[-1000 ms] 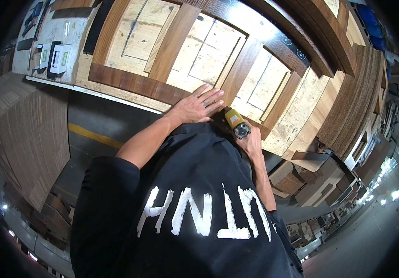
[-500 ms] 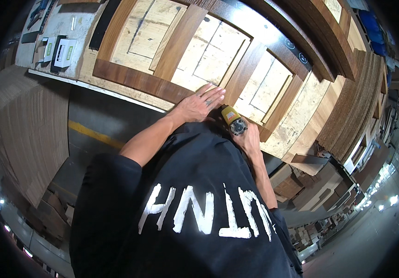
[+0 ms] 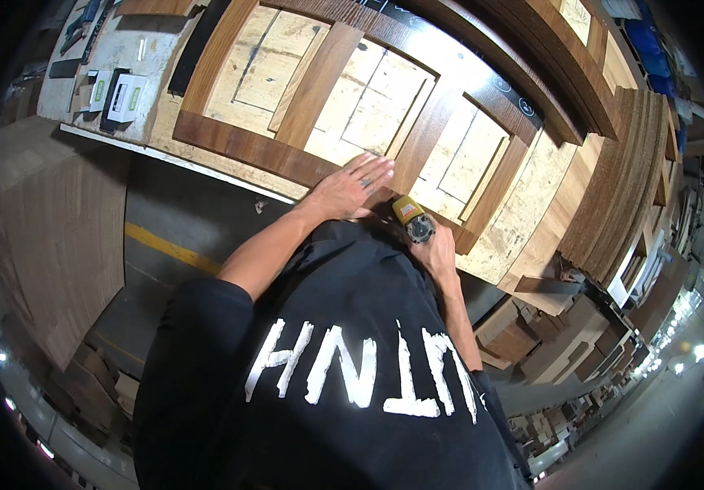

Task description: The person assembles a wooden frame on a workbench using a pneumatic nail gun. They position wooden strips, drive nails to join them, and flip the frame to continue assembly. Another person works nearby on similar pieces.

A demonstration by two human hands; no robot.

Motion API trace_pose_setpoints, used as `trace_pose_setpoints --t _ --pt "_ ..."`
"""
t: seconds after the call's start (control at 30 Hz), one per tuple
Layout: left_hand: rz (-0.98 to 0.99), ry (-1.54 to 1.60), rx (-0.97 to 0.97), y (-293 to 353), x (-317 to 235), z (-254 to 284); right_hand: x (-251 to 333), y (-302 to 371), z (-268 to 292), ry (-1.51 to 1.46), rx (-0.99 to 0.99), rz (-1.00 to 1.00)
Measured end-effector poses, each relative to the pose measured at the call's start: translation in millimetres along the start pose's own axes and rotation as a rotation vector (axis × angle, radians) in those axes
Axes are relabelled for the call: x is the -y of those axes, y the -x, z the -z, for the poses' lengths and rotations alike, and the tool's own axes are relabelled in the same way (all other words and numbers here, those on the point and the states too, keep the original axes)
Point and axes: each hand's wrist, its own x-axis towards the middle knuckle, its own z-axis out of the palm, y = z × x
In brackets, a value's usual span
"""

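Note:
A brown wooden frame [image 3: 242, 145] with rails, uprights and several open bays lies flat on the workbench. My left hand [image 3: 350, 186] rests palm down on its near rail, fingers stretched out, beside the foot of a middle upright. Just to its right, my right hand [image 3: 440, 247] is wrapped around a yellow-and-black nail gun [image 3: 409, 212]. The gun's body points away from me at the near rail, close to that same joint. My hand and the tool hide its nose, so contact with the wood cannot be made out.
Small boxes [image 3: 126, 98] stand on the bench at the left. Long dark boards [image 3: 523, 69] lie along the far side, and a stack of brown panels [image 3: 617, 180] stands at the right. Pale stacked sheets [image 3: 50, 237] rise beyond the bench's left end. A yellow line [image 3: 171, 247] crosses the floor.
The view has shifted slightly. The nail gun sits a little closer to my body, still in my right hand. My left hand stays flat on the rail.

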Motion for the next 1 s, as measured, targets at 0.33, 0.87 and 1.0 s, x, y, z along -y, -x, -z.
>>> trace_pose_setpoints --t 0.33,0.87,1.0 --pt "0.409 -0.081 -0.177 119 96 30 4 12 6 -0.085 0.037 -0.083" --pt "0.174 -0.087 -0.045 155 158 49 151 -50 -37 -0.059 0.005 -0.281" --pt "0.128 -0.098 -0.07 159 161 52 184 -79 -69 -0.053 -0.023 -0.266"
